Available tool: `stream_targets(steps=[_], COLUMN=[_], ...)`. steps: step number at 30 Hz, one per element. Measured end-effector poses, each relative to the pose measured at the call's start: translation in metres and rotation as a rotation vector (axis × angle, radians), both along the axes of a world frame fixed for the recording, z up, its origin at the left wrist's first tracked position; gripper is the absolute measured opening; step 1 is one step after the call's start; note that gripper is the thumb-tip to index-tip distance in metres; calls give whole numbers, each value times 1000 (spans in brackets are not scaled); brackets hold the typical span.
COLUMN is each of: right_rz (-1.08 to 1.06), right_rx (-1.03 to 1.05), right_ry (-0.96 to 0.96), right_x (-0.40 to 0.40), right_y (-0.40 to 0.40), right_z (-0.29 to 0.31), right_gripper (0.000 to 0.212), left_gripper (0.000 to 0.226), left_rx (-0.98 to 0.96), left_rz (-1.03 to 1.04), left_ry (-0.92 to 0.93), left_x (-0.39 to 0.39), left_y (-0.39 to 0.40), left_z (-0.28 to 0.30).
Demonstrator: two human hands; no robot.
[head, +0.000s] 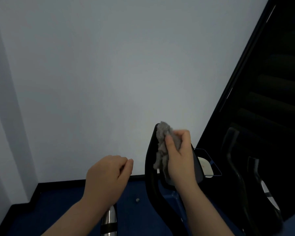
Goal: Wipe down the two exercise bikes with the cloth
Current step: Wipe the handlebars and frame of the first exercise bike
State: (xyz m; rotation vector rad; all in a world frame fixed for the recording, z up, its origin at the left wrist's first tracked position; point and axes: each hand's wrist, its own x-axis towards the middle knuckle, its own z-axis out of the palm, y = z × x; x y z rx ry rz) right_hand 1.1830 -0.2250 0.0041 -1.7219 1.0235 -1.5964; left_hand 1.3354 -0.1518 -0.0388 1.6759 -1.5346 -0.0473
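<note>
A pale grey wall (109,74) is seen ahead, edged at its foot by a black skirting board (61,182). Dark blue carpet (58,210) is laid below, and a small grey speck (137,199) is seen on it.

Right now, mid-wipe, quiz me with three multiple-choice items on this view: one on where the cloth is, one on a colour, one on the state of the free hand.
1. Where is the cloth?
A. On the floor
B. Gripped in the right hand against the bike's black console
C. Draped over the silver handlebar grip

2. What colour is the cloth?
A. Grey
B. Red
C. Yellow

3. What is the left hand doing?
A. Gripping the cloth
B. Pressing the wall
C. Hovering loosely curled, holding nothing

Answers:
1 B: the right hand bunches the cloth against the console.
2 A: its fuzzy fabric is grey.
3 C: the left hand hangs above the handlebar grip, nothing in it.
</note>
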Motion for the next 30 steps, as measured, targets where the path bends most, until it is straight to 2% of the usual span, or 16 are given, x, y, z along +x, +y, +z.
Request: stream_targets(steps=[3, 7, 9, 12, 14, 18, 20, 22, 24, 26, 28, 30], right_rz=[-33, -15, 34, -24, -51, -43, 25, -31, -237, -405, -412, -279], right_rx=[76, 185, 216, 174, 137, 180, 119, -115, -391, -474, -469, -380], right_ry=[-86, 132, 197, 63, 63, 311, 311, 294, 510, 725, 894, 978], right_x=[21, 6, -7, 1, 14, 2, -6, -2, 11, 19, 19, 9], right_y=[-7, 19, 21, 2, 0, 30, 37, 32, 21, 14, 18, 30], right_z=[0, -42, -42, -12, -13, -46, -35, -10, 10, 10, -7, -29], right_gripper=[16, 18, 20, 16, 12, 13, 13, 4, 10, 12, 13, 12], left_gripper=[47, 41, 41, 41, 41, 44, 44, 45, 47, 47, 48, 49], left_rx=[13, 9, -12, -15, -14, -6, -20, -19, -12, 0, 11, 11], left_rz=[16, 18, 14, 25, 21, 4, 2, -2, -9, -27, -39, -35], left_ry=[-9, -11, -4, 5, 5, 8, 13, 17, 20, 24, 32, 17], left_x=[0, -1, -3, -2, -2, -1, -1, 0, 0, 0, 1, 2], left_y=[-2, -1, -2, -3, -2, -2, -3, -2, -1, 0, 0, -1], left_z=[-1, -1, -1, 0, 0, -1, -1, 0, 0, 0, 0, 0])
